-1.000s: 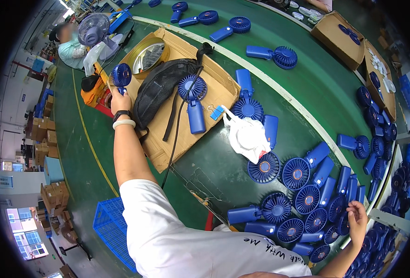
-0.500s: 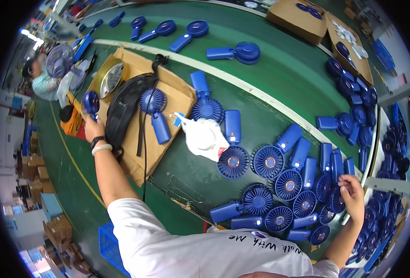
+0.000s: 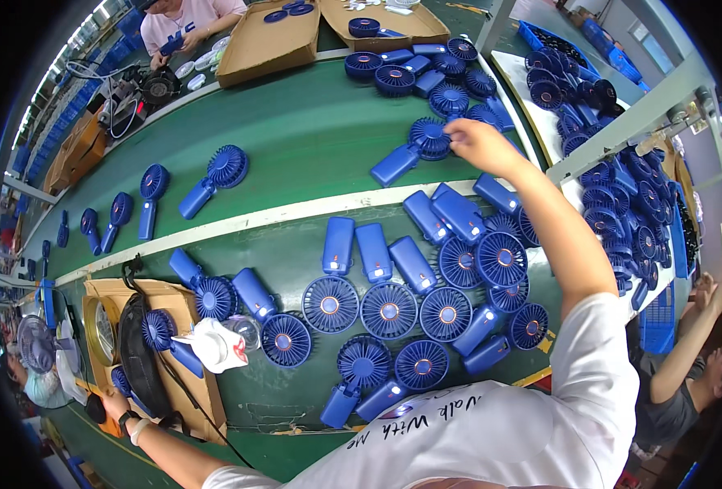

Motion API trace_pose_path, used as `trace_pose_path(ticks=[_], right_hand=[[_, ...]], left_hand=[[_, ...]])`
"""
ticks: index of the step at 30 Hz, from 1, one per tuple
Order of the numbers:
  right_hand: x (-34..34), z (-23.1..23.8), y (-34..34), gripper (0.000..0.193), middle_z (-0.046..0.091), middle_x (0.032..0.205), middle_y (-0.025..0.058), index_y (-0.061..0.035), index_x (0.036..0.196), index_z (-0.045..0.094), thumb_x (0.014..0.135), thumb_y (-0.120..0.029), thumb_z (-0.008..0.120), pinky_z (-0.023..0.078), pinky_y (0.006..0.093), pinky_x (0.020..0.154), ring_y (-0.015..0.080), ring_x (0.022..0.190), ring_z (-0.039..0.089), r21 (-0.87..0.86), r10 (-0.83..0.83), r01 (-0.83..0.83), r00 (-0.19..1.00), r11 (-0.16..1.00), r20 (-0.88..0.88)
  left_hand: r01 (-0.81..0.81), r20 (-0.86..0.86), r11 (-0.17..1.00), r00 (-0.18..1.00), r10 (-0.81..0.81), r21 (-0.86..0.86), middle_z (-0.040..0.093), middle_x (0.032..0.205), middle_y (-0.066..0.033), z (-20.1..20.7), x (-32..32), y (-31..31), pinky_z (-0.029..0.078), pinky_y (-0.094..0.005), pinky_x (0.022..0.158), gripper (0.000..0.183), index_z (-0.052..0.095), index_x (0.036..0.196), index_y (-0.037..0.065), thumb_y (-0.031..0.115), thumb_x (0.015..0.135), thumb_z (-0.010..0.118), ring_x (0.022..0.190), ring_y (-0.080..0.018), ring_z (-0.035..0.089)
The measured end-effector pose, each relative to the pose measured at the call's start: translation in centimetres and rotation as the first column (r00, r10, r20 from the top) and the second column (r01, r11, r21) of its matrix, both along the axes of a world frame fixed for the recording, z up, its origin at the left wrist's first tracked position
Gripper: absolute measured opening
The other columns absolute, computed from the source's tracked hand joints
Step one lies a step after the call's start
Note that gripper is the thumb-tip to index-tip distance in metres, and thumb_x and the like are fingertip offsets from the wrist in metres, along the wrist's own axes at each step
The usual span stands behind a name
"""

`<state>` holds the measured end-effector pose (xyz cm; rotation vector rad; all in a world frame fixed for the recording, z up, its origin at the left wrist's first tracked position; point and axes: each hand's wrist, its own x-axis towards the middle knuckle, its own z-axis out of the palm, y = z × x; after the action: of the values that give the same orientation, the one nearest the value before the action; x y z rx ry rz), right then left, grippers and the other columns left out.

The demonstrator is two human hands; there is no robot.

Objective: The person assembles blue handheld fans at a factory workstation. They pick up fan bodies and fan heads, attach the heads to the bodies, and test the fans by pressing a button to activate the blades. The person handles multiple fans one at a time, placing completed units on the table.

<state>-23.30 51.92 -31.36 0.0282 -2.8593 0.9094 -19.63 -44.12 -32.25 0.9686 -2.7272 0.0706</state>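
My right hand [image 3: 481,147] reaches across to the green conveyor belt, its fingers closed at the rim of a blue handheld fan [image 3: 430,138] whose handle points toward me. At the lower left my left hand [image 3: 116,404] is closed around another handheld fan, partly hidden; its round head [image 3: 120,378] shows just above the fingers. Beside that hand is a cardboard tray [image 3: 194,403] with a black strap-like pouch [image 3: 139,350], a gold-rimmed round tin [image 3: 101,330] and one more blue fan [image 3: 158,329]. A crumpled white bag [image 3: 214,345] lies right of the tray.
Several blue fans [image 3: 389,310] cover the green worktable before me. Others lie along the belt [image 3: 295,134] and in a heap at its right end. Metal posts and a white shelf [image 3: 569,183] with piled fans stand right. Across the belt a person [image 3: 185,33] works; another is at right.
My view has swung to the right. My right hand has gone from the fans on the near table to a fan on the belt. My left hand still has its fan beside the tray.
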Motion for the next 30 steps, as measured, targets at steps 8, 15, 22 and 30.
trace_pose_path(ticks=[8,15,22,30], right_hand=[[-3.7,-0.6,0.5,0.082,0.040,0.134,0.0157,-0.0090,0.130,0.042,0.057,-0.016,0.079,0.037,0.0370,0.101,0.0328,0.119,0.044,0.543,0.048,-0.183,0.966,0.820,0.252],[-0.8,2.3,-0.7,0.084,0.039,0.132,0.0189,-0.0034,0.129,0.042,0.054,-0.009,0.080,0.040,0.0358,0.099,0.0345,0.119,0.044,0.365,0.263,-0.226,0.963,0.903,-0.053],[8.0,9.3,-3.2,0.086,0.039,0.132,0.0186,-0.0034,0.130,0.041,0.052,0.000,0.076,0.034,0.0358,0.103,0.0337,0.123,0.040,0.279,0.191,-0.103,0.932,0.955,-0.308],[13.5,6.4,-0.9,0.087,0.037,0.136,0.0163,0.0076,0.135,0.032,0.061,-0.009,0.075,0.026,0.0357,0.107,0.0258,0.129,0.035,-0.509,-0.121,-0.093,0.921,0.855,-0.371]], left_hand=[[0.781,-0.745,0.480,0.582,-0.327,0.400,0.048,0.127,-0.0126,10.6,1.7,36.4,0.037,-0.0335,0.096,0.036,0.050,0.122,-0.001,0.004,0.086,0.054,0.114,-0.0220,0.047],[0.949,-0.301,0.173,0.251,-0.920,0.263,0.047,0.125,-0.0176,11.7,5.2,54.1,0.036,-0.0387,0.097,0.040,0.053,0.112,-0.001,0.001,0.073,0.062,0.116,-0.0318,0.046],[0.628,-0.145,0.731,0.723,-0.675,-0.268,0.059,0.102,-0.0176,9.9,5.1,46.9,0.045,-0.0406,0.081,0.026,0.058,0.099,-0.001,0.014,0.078,0.063,0.093,-0.0349,0.056],[0.284,-0.061,0.959,0.957,-0.284,-0.020,0.062,0.080,-0.0254,5.6,3.0,34.6,0.048,-0.0458,0.072,0.028,0.063,0.084,-0.004,0.023,0.080,0.061,0.079,-0.0406,0.061]])
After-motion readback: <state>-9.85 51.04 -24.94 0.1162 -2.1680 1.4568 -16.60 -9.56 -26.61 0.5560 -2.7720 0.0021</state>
